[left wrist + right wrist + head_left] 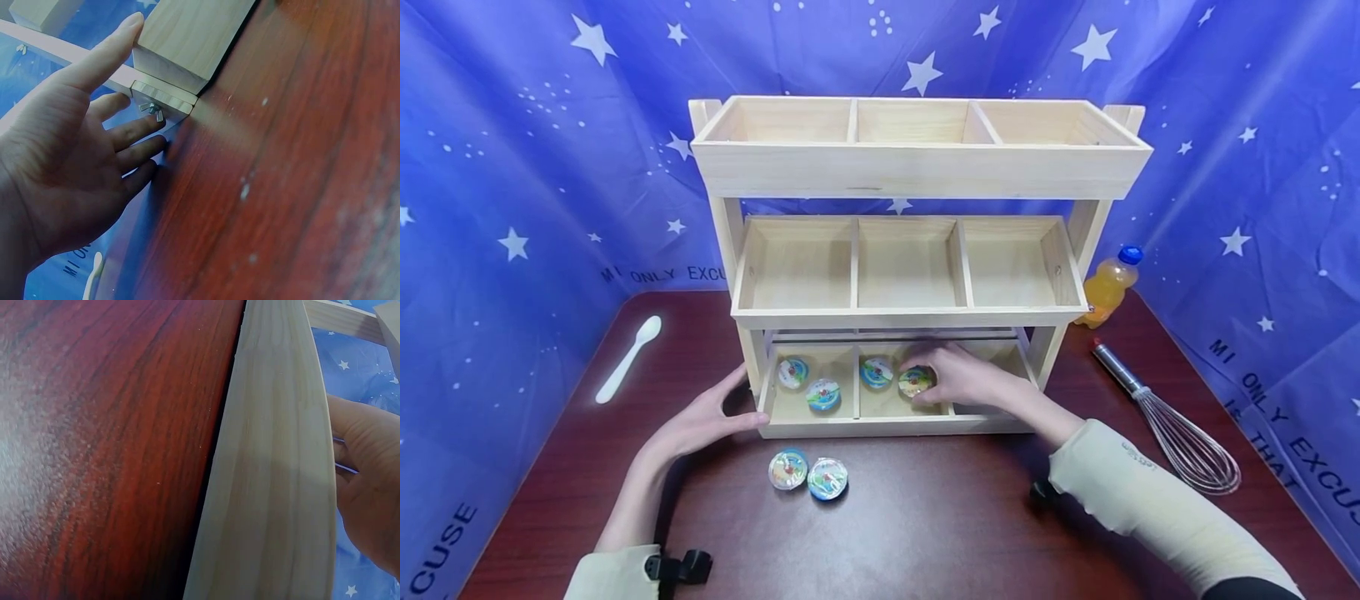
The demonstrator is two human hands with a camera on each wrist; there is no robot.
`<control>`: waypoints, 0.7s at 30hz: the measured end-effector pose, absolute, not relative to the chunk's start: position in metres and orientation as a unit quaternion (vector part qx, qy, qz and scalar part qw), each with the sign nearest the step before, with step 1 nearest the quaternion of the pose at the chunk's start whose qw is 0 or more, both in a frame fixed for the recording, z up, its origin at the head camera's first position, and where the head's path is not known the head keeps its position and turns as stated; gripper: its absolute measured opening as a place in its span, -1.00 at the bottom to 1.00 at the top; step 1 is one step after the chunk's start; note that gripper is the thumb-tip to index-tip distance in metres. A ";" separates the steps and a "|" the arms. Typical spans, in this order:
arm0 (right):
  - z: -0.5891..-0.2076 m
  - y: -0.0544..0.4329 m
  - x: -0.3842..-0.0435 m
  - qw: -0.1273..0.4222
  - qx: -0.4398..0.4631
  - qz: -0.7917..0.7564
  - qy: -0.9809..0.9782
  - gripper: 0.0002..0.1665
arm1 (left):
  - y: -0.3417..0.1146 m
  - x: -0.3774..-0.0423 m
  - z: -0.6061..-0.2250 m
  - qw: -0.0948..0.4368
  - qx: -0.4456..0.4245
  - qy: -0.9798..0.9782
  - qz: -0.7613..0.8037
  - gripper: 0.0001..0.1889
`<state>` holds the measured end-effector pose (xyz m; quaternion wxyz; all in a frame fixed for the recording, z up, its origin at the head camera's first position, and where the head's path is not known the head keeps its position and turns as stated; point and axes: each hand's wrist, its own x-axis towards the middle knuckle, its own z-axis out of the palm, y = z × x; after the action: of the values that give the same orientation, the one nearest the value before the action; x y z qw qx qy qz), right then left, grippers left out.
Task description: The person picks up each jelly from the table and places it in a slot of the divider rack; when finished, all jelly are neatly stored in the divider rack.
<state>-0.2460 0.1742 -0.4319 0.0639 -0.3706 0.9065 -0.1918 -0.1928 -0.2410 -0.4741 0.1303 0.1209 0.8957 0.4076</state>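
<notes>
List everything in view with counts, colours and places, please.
Table: 1, reddish-brown, below
Rack: 1, pale wood, on table
Lidded cups: 6, multicoloured, four in bottom tier, two on table
Spoon: 1, white, table's left
Whisk: 1, silver, table's right
Bottle: 1, orange, right of rack
Curtain: 1, blue, starred, behind
Sleeves: 2, cream, lower corners
Wrist devices: 2, black, near sleeves
Left hand: 1, bare, at rack's lower-left corner
Right hand: 1, bare, pinching a cup

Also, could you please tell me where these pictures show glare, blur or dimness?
Head view: pale sheen on the tabletop, slight smearing at the fingers of the right hand; left wrist view: the left hand looks dim, and the tabletop's grain softens toward the right edge; right wrist view: whitish glare on the tabletop's left side.
</notes>
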 end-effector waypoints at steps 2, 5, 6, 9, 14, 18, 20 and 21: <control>-0.434 0.175 -0.246 0.048 -0.380 -0.193 0.903 -0.49 | -0.241 -0.193 -0.474 0.131 0.120 0.896 0.407 0.07; -0.436 0.176 -0.245 0.028 -0.393 -0.194 0.898 -0.50 | -0.241 -0.191 -0.475 0.132 0.118 0.895 0.409 0.07; -0.436 0.177 -0.244 0.023 -0.396 -0.196 0.897 -0.49 | -0.241 -0.191 -0.476 0.132 0.118 0.895 0.410 0.07; -0.437 0.178 -0.243 0.009 -0.404 -0.199 0.893 -0.48 | -0.240 -0.189 -0.478 0.130 0.120 0.894 0.412 0.06; -0.435 0.178 -0.241 0.007 -0.391 -0.230 0.891 -0.48 | -0.240 -0.190 -0.478 0.129 0.121 0.895 0.410 0.06; -0.429 0.177 -0.237 0.018 -0.341 -0.272 0.900 -0.48 | -0.240 -0.191 -0.476 0.130 0.119 0.895 0.409 0.07; -0.426 0.176 -0.234 0.015 -0.320 -0.295 0.900 -0.49 | -0.240 -0.192 -0.475 0.129 0.119 0.895 0.410 0.07; -0.425 0.175 -0.233 0.012 -0.315 -0.306 0.898 -0.49 | -0.240 -0.193 -0.474 0.128 0.120 0.895 0.409 0.07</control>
<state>-0.2326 0.1745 -0.4250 0.0121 -0.3150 0.8983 -0.3061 -0.1928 -0.2405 -0.4743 0.1284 0.1202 0.8954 0.4091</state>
